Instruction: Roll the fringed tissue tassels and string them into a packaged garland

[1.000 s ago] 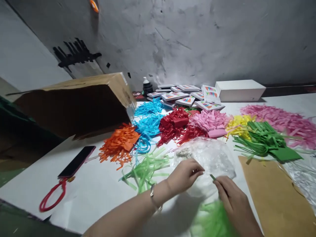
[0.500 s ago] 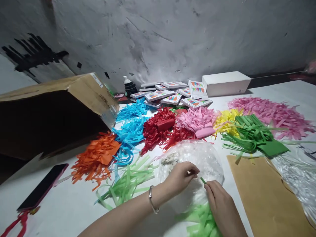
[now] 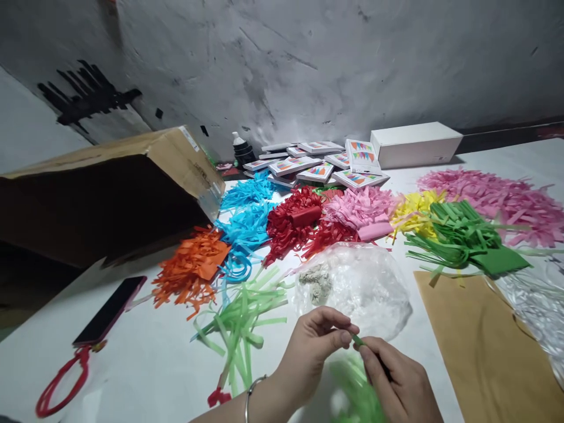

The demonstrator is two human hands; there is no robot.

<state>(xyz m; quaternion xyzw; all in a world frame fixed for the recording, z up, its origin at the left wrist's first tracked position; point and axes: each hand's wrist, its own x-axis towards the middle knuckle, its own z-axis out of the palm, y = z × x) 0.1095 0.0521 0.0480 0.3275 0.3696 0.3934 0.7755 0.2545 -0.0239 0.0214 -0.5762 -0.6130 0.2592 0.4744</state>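
Observation:
My left hand [image 3: 311,352], with a silver bracelet at the wrist, pinches the tip of a narrow green strip [image 3: 357,340] between thumb and fingers. Close on its right, my right hand [image 3: 396,376] is closed around the same strip, thumb on top. Below the hands hangs a blurred light green tissue tassel [image 3: 355,390], which seems joined to the strip; the join is hidden by my right hand. Just beyond my fingers lies a clear plastic bag [image 3: 365,288] with a greyish clump [image 3: 316,282] in it. Left of my hands, loose pale green strips [image 3: 242,317] are spread on the white table.
Fringed paper piles in orange [image 3: 191,264], blue [image 3: 247,226], red [image 3: 295,220], pink [image 3: 361,208] and green [image 3: 467,235] arc behind. A cardboard box [image 3: 185,170] and phone [image 3: 110,310] are left. Flat printed boxes [image 3: 317,171] and a white box [image 3: 414,144] stand behind; brown paper [image 3: 476,335] lies right.
My left hand has come down and closer to my right hand, its fingers now at the strip's tip. The view has shifted, so the table's things appear farther right.

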